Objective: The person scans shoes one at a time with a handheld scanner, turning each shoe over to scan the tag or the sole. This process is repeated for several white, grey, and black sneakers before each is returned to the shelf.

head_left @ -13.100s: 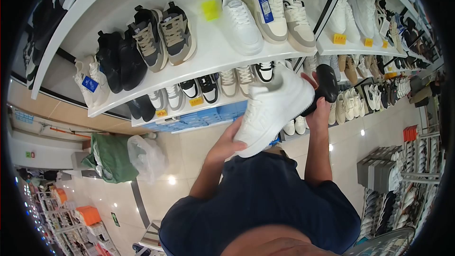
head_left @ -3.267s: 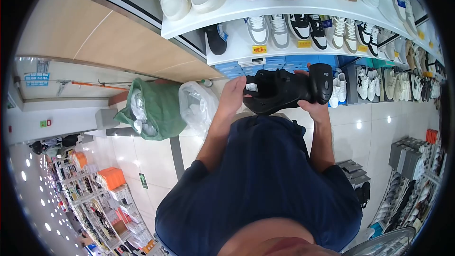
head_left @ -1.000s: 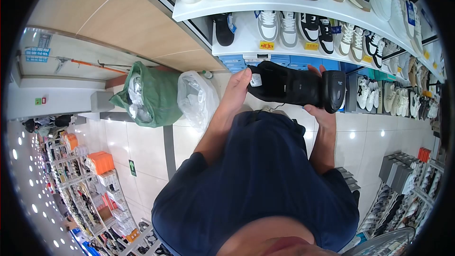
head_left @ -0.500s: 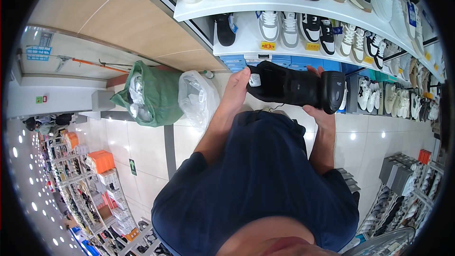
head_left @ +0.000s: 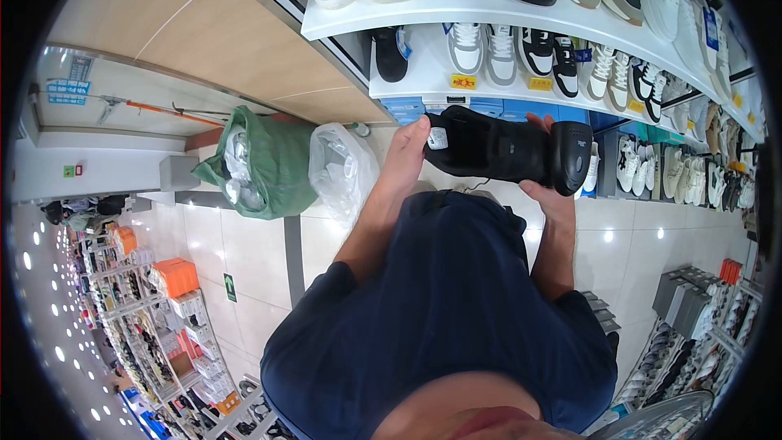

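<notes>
A long black shoe (head_left: 489, 145) is stretched between my two hands, in front of my dark blue shirt. A small white label shows at its left end. My left hand (head_left: 406, 155) grips that end beside the label. Closer to the right end, my right hand (head_left: 555, 195) closes round it, thumb below and fingertips at the upper edge. The right end is a rounded, glossy black piece (head_left: 573, 159) with small pale lettering and an oval mark; I cannot tell whether it is part of the shoe. A thin dark cord hangs below.
White shelves (head_left: 432, 8) with several shoes and yellow price tags stand ahead. Blue boxes (head_left: 403, 106) lie beneath. A green sack (head_left: 273, 167) and a clear plastic bag (head_left: 342, 175) rest on the floor at left. Shoe racks (head_left: 155, 334) stand behind at both sides.
The view has shifted very slightly, so the shelves and bags sit a little lower and to the right. My hands and the shoe keep the same pose.
</notes>
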`<act>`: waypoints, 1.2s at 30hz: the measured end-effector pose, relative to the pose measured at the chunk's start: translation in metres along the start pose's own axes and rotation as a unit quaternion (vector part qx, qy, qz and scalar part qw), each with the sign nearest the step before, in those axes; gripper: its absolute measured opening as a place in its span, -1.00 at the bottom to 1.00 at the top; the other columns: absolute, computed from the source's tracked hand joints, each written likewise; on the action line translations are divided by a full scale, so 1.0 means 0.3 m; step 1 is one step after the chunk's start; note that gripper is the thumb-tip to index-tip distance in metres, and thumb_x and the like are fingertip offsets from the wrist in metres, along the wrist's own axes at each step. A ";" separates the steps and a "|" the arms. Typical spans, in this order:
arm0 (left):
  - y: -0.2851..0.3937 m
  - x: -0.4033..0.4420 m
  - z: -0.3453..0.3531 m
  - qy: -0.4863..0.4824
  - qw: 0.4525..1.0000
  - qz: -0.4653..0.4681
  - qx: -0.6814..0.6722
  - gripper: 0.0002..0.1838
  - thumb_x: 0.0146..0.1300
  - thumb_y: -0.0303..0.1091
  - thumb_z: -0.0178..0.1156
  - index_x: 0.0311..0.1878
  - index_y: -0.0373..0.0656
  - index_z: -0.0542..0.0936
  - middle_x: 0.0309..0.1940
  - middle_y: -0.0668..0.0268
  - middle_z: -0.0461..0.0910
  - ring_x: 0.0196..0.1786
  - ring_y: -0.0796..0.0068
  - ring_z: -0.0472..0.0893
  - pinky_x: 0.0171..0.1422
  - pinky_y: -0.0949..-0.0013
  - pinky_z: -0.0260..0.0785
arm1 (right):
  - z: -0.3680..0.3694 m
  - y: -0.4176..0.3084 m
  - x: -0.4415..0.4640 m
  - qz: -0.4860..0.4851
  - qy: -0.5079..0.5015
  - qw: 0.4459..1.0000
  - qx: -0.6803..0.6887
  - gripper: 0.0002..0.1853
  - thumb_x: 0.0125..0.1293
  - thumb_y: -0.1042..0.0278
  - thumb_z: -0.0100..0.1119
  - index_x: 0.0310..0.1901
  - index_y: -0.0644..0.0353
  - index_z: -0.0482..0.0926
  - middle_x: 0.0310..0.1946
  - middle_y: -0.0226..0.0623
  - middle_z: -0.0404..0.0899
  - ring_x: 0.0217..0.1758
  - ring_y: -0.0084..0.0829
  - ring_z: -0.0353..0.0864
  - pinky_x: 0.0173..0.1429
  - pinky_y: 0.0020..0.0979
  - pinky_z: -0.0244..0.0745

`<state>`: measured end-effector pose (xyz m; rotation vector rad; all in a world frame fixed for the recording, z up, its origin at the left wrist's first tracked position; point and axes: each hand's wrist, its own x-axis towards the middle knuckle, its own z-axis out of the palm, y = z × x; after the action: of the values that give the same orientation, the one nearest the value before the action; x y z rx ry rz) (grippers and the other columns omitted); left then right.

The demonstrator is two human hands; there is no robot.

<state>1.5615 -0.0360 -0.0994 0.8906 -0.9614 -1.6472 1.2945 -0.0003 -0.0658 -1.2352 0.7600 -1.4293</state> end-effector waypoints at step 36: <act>-0.033 0.045 -0.048 0.048 0.995 -0.090 -0.007 -0.57 0.57 -0.03 -0.02 -0.10 -0.21 0.64 -0.21 0.32 0.67 -0.14 0.54 0.59 0.00 0.43 0.42 | 0.005 0.100 0.048 0.043 0.046 0.998 0.002 0.01 -0.04 0.38 0.55 0.48 0.21 0.22 0.34 -0.05 0.39 0.38 -0.23 0.43 0.43 -0.23 0.36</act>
<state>1.5674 -0.0498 -0.1157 1.0632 -0.8230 -1.7429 1.3060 -0.0213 -0.0889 -1.1261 0.8634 -1.4239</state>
